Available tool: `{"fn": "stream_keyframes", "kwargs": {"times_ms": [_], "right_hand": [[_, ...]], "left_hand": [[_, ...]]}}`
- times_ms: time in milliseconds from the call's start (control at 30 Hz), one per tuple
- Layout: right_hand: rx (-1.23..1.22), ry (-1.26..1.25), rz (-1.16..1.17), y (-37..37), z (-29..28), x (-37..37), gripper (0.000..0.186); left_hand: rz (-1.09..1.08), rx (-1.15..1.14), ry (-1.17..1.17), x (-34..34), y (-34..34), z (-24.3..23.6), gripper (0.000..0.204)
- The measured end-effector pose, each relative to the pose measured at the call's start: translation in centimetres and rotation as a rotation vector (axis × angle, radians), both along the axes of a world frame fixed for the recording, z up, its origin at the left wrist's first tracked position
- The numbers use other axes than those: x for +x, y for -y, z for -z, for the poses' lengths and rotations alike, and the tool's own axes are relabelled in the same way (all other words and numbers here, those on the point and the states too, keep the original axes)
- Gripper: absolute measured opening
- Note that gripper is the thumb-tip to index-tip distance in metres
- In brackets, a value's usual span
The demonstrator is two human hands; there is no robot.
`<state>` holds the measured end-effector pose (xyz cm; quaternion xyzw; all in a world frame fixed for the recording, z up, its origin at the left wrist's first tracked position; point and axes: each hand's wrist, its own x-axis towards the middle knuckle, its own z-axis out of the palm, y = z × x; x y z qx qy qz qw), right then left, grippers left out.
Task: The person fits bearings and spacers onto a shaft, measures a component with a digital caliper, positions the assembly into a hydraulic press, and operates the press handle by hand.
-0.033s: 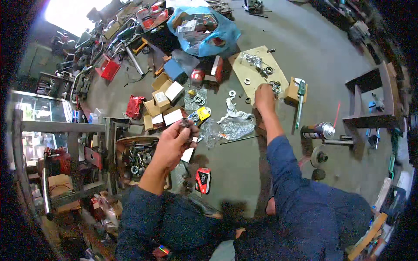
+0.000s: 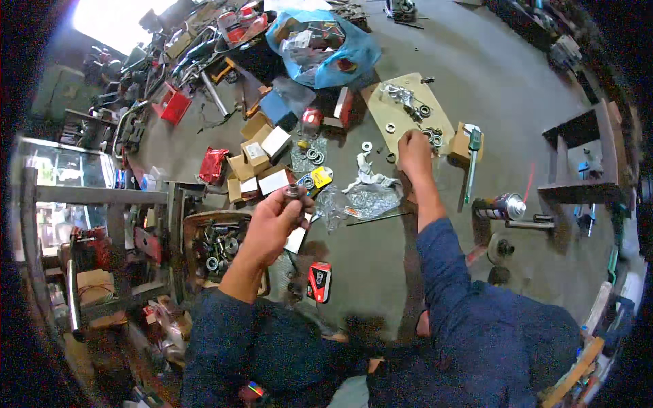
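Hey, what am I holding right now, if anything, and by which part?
Your left hand grips a small metal part by its lower portion, its top end sticking out. Whether your right hand holds anything can't be told.

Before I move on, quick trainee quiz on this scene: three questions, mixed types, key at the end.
1. Which hand holds the small round metal part?
2. True or false: the red-and-black rectangular box rests on the grey floor.
3. Which is nearest the right hand?
A) tan flat rectangular board
B) large blue plastic bag
C) crumpled red plastic packet

Key: 1. The left hand. 2. True. 3. A.
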<state>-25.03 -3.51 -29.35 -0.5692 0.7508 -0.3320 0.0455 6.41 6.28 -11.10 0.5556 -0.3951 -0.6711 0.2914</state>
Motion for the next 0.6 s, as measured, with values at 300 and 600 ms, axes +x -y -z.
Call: {"fn": "stream_keyframes", "kwargs": {"times_ms": [300,600], "right_hand": [[0.098,1.11,-0.697,-5.6,-16.9,9.3,0.007],[-0.307,0.763,-0.873,-8.8,-21.6,11.1,0.023]], "left_hand": [[0.16,-0.458,-0.013,-0.1,0.2,-3.3,0.052],[0.102,-0.559,-0.086,-0.5,0.0,-4.2,0.045]]}}
